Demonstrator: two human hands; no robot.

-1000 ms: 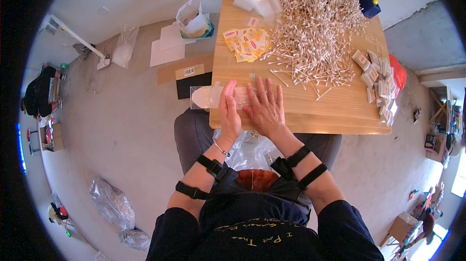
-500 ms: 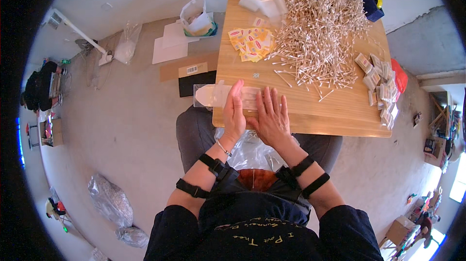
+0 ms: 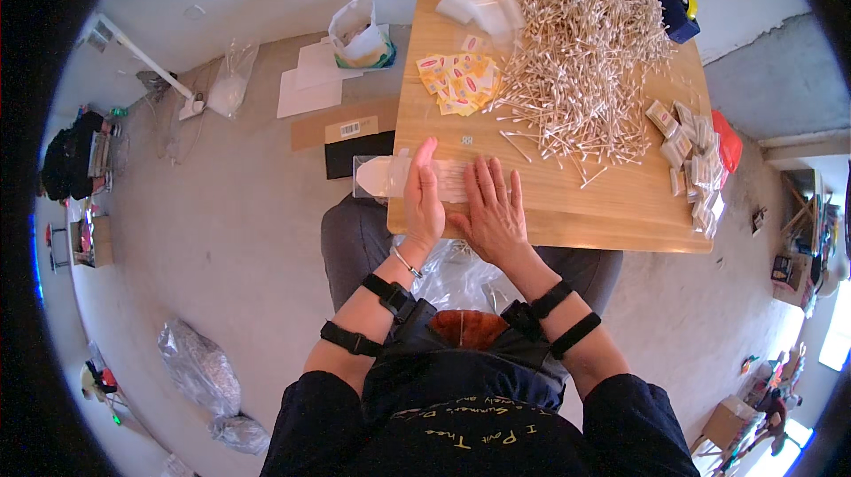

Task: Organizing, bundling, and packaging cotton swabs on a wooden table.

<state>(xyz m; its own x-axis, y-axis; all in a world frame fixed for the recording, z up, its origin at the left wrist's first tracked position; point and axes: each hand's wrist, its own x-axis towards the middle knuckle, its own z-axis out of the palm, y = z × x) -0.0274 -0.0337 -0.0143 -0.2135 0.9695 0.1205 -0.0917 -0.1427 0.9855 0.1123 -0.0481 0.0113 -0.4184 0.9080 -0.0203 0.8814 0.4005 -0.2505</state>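
A row of cotton swabs (image 3: 453, 183) lies between my hands near the table's front left corner. My left hand (image 3: 424, 202) stands on its edge across the left end of that row, fingers straight. My right hand (image 3: 493, 211) lies with outstretched fingers on the row's right end. Left of my left hand, a white round-ended piece (image 3: 378, 177) in clear plastic sticks out past the table's left edge. How it joins the row is hidden by my left hand. A big heap of loose cotton swabs (image 3: 581, 51) covers the far middle of the table.
On the wooden table (image 3: 585, 215) lie yellow-and-white cards (image 3: 458, 82), clear plastic bags (image 3: 479, 0) and packed swab packets (image 3: 696, 153). A dark blue holder with a yellow ring (image 3: 678, 9) stands far right. Cardboard (image 3: 341, 127) and a white bag (image 3: 359, 34) are on the floor.
My left hand has shifted slightly left and tilted more upright, and more of the swab row shows between the hands. My right hand has barely moved.
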